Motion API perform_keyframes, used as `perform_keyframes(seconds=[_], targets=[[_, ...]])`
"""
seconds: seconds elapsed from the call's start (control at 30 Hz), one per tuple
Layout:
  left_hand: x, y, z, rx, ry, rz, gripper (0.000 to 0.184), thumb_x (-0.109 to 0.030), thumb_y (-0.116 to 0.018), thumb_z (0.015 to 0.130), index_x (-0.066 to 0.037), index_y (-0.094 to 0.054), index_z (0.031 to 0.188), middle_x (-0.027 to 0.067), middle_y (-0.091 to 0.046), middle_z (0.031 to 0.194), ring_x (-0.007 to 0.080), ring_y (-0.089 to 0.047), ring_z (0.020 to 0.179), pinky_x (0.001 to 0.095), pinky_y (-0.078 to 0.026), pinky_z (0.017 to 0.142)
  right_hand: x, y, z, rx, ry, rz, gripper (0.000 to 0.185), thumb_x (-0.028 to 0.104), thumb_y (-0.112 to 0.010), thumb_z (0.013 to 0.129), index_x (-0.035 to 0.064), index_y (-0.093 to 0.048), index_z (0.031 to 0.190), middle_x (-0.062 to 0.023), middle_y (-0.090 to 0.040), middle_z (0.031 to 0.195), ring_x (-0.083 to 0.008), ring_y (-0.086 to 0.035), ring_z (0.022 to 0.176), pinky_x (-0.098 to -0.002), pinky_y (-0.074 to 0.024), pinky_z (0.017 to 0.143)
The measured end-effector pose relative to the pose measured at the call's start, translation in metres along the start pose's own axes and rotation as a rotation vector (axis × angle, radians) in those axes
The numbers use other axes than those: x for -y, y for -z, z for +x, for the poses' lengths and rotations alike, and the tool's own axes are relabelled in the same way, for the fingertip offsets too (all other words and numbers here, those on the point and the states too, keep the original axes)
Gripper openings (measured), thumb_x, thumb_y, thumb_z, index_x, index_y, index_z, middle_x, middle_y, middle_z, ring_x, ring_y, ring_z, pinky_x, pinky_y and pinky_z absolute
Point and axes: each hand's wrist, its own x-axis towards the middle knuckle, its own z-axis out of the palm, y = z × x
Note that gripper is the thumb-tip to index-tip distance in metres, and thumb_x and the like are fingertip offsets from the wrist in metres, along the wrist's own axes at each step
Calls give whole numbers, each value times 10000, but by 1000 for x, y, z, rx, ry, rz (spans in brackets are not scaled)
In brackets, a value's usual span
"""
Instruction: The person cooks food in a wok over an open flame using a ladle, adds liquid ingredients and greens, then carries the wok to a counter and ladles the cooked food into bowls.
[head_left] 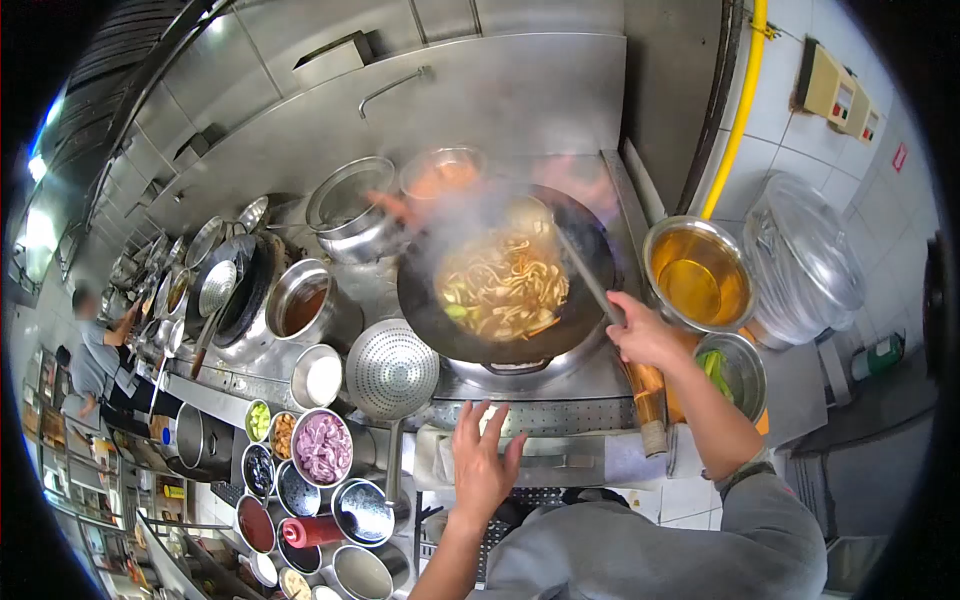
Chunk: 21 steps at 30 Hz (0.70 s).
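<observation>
My right hand [637, 330] is closed around the handle of a long metal ladle [585, 268], whose bowl end lies in a large dark wok [590, 300]. Thick noodles [505, 285] with green vegetable pieces and broth fill the wok, and steam rises over its left side. My left hand [487, 455] is raised in front of the stove's edge, fingers spread, holding nothing. A perforated strainer [392, 368] rests just left of the wok, its handle pointing toward me.
Right of the wok stand a bowl of yellow oil [698, 275] and a metal bowl with greens [740, 375]. Lower left are several ingredient containers, including chopped onions [323, 447], and a red bottle [312, 531]. Pots line the back left; another person [95, 345] stands far left.
</observation>
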Motion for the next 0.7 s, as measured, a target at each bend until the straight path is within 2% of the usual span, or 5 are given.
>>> perform_keyframes(seconds=[0.2, 0.4, 0.5, 0.63, 0.7], targets=[[16, 5, -53, -11, 128, -75, 389, -103, -775, 817, -38, -657, 1182, 214, -587, 1250, 445, -528, 1233, 497, -448, 1027, -3, -10, 0, 316, -35, 452, 539, 76, -597, 943, 86, -429, 1455, -42, -563, 751, -116, -534, 512, -308, -450, 430], [26, 36, -101, -65, 374, -57, 312, -82, -753, 838, -13, -680, 1133, 212, -637, 1180, 403, -587, 1144, 452, -477, 976, -8, 12, -44, -80, 26, 24, 574, 59, -605, 935, 132, -417, 1472, -72, -589, 735, -134, -560, 500, -322, -458, 431], [35, 34, -108, -64, 440, -106, 301, -76, -738, 850, -9, -676, 1136, 209, -646, 1161, 398, -602, 1113, 443, -486, 955, 0, -2, -46, -113, -93, -52, 604, 61, -611, 931, 120, -391, 1491, -89, -603, 744, -145, -581, 516, -328, -461, 432], [31, 33, -92, -35, 435, -166, 275, -75, -721, 862, -5, -674, 1124, 208, -652, 1136, 391, -621, 1079, 435, -495, 938, -9, -20, -37, 174, -126, 442, 611, 67, -613, 932, 124, -391, 1498, -61, -583, 748, -133, -551, 502, -303, -445, 423], [27, 39, -79, -28, 331, -109, 246, -78, -714, 866, -3, -679, 1097, 208, -654, 1125, 387, -632, 1057, 431, -504, 921, -2, -15, -43, 148, -82, 448, 598, 65, -613, 936, 91, -399, 1494, -51, -576, 749, -128, -536, 489, -285, -437, 423]])
